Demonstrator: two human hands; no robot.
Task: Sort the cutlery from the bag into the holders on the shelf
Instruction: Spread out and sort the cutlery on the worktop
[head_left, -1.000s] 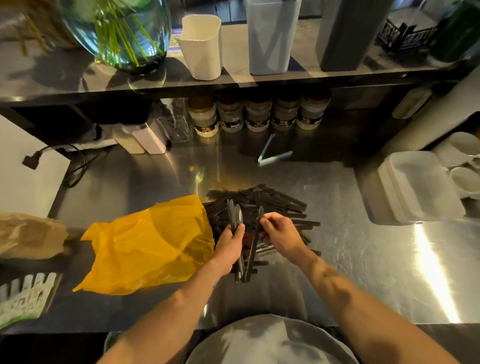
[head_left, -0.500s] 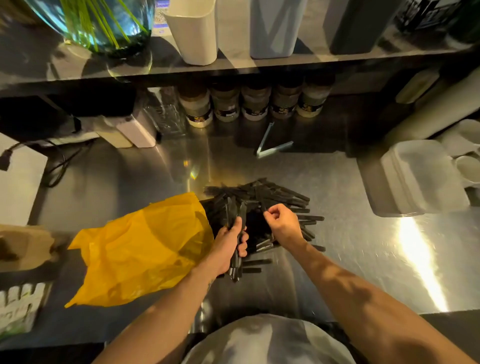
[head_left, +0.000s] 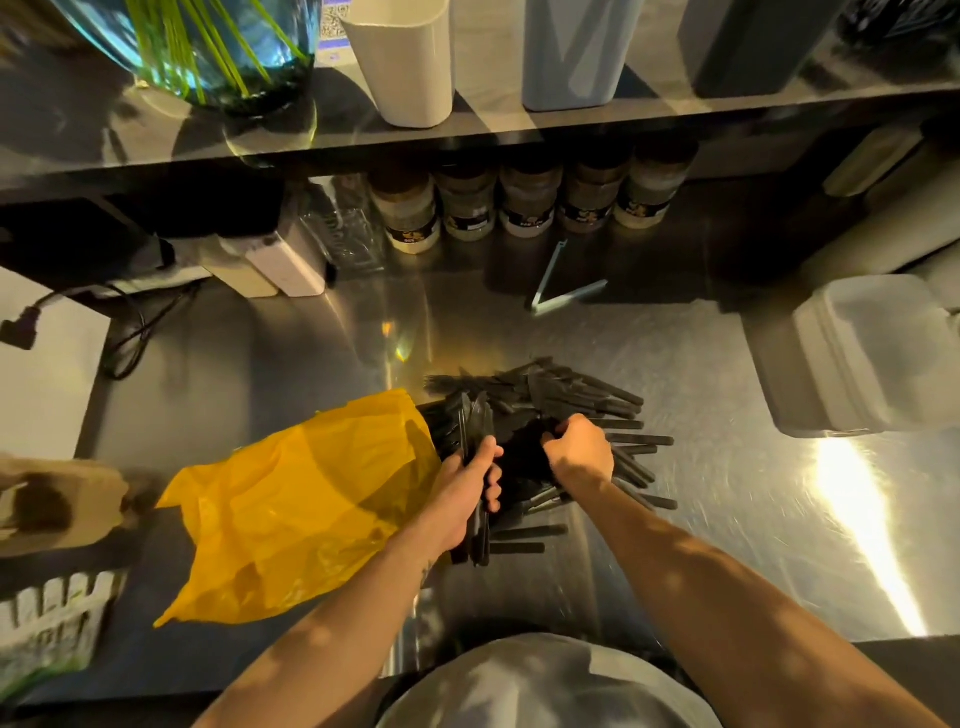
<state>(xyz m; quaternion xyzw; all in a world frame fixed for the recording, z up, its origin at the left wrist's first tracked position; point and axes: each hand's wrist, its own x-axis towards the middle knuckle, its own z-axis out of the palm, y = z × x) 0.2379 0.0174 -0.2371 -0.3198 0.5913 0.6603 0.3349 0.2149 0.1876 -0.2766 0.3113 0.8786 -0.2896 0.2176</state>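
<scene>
Your left hand (head_left: 467, 493) gripped a bundle of black plastic cutlery (head_left: 474, 423) | your right hand (head_left: 579, 452) curled into the loose cutlery pile (head_left: 571, 395), grasp unclear | yellow plastic bag (head_left: 291, 509) left of both hands.

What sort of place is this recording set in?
Probably a restaurant or takeaway prep station. The worktop is a steel counter, a row of seasoning jars stands under the shelf, white clamshell boxes sit at the right, and disposable black cutlery lies in a heap.

No text is legible (jar labels (head_left: 414, 240) blurred).
</scene>
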